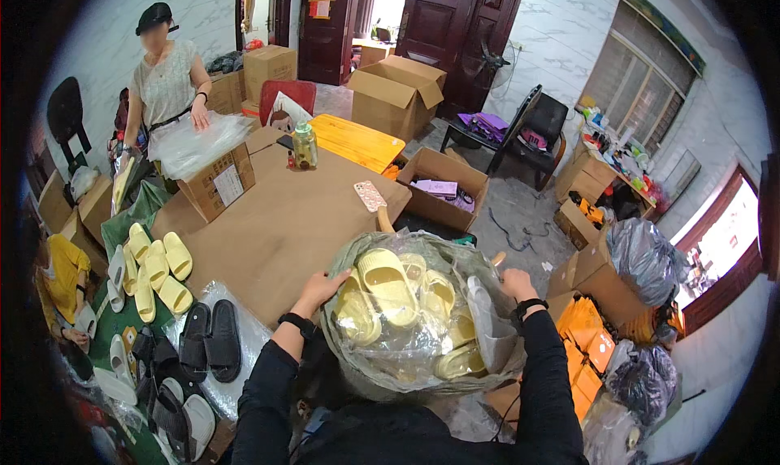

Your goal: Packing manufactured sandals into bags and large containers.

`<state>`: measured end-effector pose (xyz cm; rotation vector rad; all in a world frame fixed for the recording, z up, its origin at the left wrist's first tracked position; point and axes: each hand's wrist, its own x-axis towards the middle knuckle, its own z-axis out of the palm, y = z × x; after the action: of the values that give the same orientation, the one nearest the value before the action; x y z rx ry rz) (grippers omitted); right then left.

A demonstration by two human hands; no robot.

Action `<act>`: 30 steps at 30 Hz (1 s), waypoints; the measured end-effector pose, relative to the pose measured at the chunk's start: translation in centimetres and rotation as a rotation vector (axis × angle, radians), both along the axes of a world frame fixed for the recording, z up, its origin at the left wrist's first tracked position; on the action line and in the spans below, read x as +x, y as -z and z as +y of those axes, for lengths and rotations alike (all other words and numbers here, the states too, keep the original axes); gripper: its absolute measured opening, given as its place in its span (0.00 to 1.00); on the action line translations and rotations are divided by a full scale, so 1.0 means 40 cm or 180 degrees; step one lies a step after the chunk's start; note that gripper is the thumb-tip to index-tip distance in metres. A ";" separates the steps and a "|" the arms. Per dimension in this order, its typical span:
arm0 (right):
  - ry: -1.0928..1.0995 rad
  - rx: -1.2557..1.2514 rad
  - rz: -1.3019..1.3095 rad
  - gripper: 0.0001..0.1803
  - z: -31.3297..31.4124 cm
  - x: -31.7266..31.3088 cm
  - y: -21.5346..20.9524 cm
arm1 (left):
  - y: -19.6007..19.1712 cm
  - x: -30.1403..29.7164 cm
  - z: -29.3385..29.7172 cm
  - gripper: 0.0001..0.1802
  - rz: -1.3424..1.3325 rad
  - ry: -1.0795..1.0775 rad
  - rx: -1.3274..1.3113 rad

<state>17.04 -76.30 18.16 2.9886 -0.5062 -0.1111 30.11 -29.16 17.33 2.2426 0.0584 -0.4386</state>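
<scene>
The fingers of the left hand (318, 288) are spread out flat and press on the side of a big clear plastic bag (422, 359), up near its open top. The right hand (515, 284) is on the far side of the bag; its fingers curl down over the rim, and they look like they are pinching the plastic, though the fingertips are hidden so I cannot be sure. Both arms wear black sleeves and a dark band at the wrist. The bag sits right in front of the person, against the near edge of the brown table (276, 229), and it is stuffed full of pale yellow slippers (388, 282). I think the step in hand is holding the bag's mouth open and steady. The next move likely needs one hand to stay on the rim while the other lets go and dips in for a slipper. More yellow slippers (158, 270) and black slippers (211, 339) lie to the left. Across the table another person (166, 75) touches a cardboard box (218, 184) covered in plastic.
</scene>
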 end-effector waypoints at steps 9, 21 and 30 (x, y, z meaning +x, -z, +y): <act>0.0599 0.0232 -0.0991 0.14 -0.068 -0.259 -0.084 | 0.051 -0.001 0.095 0.12 -0.1360 -0.0012 0.0876; 0.1747 0.0482 -0.1742 0.16 -0.200 -0.306 0.004 | -0.084 -0.016 0.018 0.15 -0.1744 -0.0213 0.0286; 0.0308 0.2008 0.0246 0.44 0.239 -0.115 -0.117 | -0.082 -0.022 0.023 0.21 -0.1177 -0.0357 0.0320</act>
<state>12.45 -66.75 22.86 3.5413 -0.7204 -0.4752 29.23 -28.25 20.61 2.3698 0.0129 0.0438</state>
